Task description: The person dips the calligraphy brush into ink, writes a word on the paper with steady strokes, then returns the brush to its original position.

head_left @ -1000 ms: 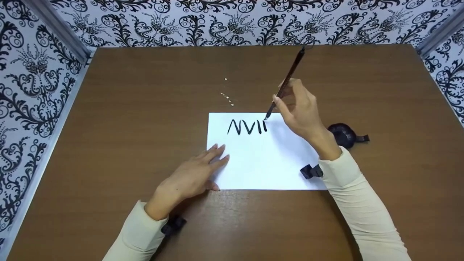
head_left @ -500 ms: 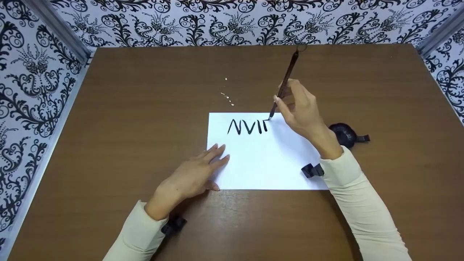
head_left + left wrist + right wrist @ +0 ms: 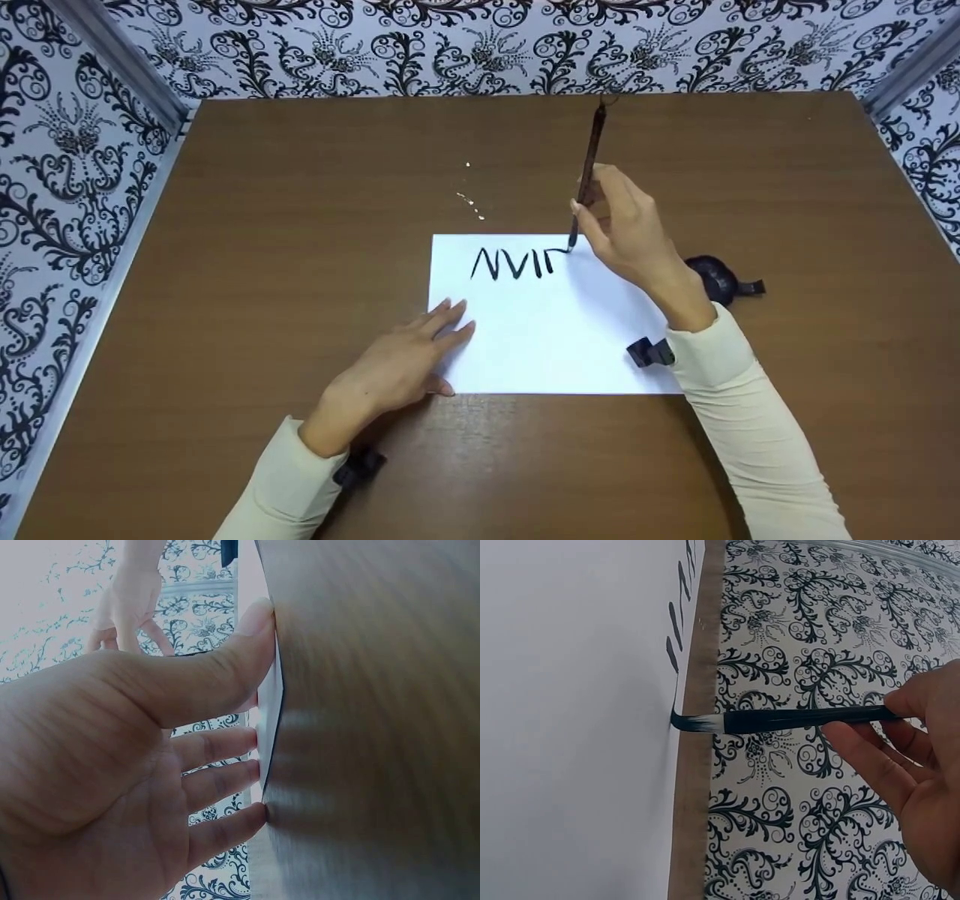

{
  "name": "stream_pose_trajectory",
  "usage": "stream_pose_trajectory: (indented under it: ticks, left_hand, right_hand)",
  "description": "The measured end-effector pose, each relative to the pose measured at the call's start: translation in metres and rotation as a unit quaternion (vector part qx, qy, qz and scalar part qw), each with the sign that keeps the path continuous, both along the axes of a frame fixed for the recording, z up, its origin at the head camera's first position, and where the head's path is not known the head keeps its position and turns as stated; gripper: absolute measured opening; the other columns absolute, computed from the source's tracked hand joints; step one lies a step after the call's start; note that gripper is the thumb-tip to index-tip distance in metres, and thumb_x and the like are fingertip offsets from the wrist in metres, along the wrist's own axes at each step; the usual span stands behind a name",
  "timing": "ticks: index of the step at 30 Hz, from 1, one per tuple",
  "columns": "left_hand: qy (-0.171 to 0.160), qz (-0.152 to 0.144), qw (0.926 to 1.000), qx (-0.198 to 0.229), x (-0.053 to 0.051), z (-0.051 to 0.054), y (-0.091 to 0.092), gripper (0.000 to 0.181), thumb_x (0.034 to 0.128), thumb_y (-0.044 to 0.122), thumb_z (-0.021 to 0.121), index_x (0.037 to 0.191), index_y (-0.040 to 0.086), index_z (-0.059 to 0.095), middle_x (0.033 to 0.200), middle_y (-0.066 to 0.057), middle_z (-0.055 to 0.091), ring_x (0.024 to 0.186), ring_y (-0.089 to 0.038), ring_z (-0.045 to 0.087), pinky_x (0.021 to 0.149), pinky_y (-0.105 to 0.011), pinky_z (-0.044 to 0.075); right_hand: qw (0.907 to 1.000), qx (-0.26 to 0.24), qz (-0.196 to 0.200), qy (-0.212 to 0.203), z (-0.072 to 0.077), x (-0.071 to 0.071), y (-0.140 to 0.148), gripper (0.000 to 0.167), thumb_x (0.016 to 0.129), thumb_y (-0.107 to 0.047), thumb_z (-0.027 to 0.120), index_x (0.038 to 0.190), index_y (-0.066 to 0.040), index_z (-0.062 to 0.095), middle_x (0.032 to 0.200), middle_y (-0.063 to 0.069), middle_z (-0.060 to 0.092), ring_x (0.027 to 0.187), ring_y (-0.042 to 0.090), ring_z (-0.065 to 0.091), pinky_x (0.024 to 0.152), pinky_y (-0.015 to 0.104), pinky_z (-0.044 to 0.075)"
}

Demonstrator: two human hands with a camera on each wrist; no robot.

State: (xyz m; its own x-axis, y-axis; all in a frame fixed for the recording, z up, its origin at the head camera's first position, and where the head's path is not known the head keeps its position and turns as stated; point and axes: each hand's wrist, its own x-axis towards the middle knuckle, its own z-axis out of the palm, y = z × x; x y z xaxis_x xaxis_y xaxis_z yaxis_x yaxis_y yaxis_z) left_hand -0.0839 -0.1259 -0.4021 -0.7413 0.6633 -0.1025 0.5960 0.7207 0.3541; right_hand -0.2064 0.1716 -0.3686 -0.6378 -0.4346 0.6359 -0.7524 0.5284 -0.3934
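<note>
My right hand [image 3: 630, 232] pinches a dark-handled paintbrush [image 3: 591, 154] between thumb and fingers, its handle nearly upright. In the right wrist view the brush's bristles [image 3: 697, 723], black at the end and pale near the handle, bend against the paper. The white sheet of paper [image 3: 555, 330] lies flat and carries black painted strokes [image 3: 514, 264] along its top. A thin line runs from the last upright stroke to the brush tip. My left hand [image 3: 397, 360] rests with spread fingers on the paper's left edge; its fingertips [image 3: 255, 814] touch the sheet in the left wrist view.
A round black dish [image 3: 711, 280] with a short handle stands right of the paper, partly behind my right wrist. Small shiny flecks [image 3: 471, 202] lie on the brown table [image 3: 300, 225] beyond the sheet. Patterned black-and-white panels [image 3: 480, 49] enclose the table's back and sides.
The brush tip has moved right along the paper's top, drawing a thin line from the last upright stroke. The handle has tilted closer to upright. My left hand has stayed still.
</note>
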Motion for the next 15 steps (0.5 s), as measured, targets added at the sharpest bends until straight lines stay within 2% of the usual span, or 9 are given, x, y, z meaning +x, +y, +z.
stream_pose_trajectory:
  ticks: [5,15]
  left_hand:
    - [0.006,-0.002,1.0,0.0,0.0,-0.0002,0.0,0.078,0.0788,0.03,0.076,0.145,0.006,0.041,0.154,-0.016,0.026,0.14,-0.034,0.023,0.102,-0.055,0.035]
    - [0.001,0.004,1.0,0.001,0.0011,0.0012,0.0005,0.078,0.0784,0.03,0.076,0.145,0.006,0.041,0.154,-0.015,0.026,0.141,-0.033,0.023,0.099,-0.054,0.039]
  right_hand:
    - [0.9998,0.015,0.001,-0.013,0.0041,0.0026,-0.0004,0.026,0.092,-0.002,0.059,0.116,0.001,0.048,0.095,0.014,0.057,0.084,0.018,0.061,0.061,0.025,0.053]
    - [0.9987,0.045,0.022,0.01,0.0092,0.0089,-0.0047,0.028,0.091,0.0,0.059,0.116,0.006,0.048,0.094,0.016,0.055,0.078,0.022,0.058,0.059,0.027,0.053]
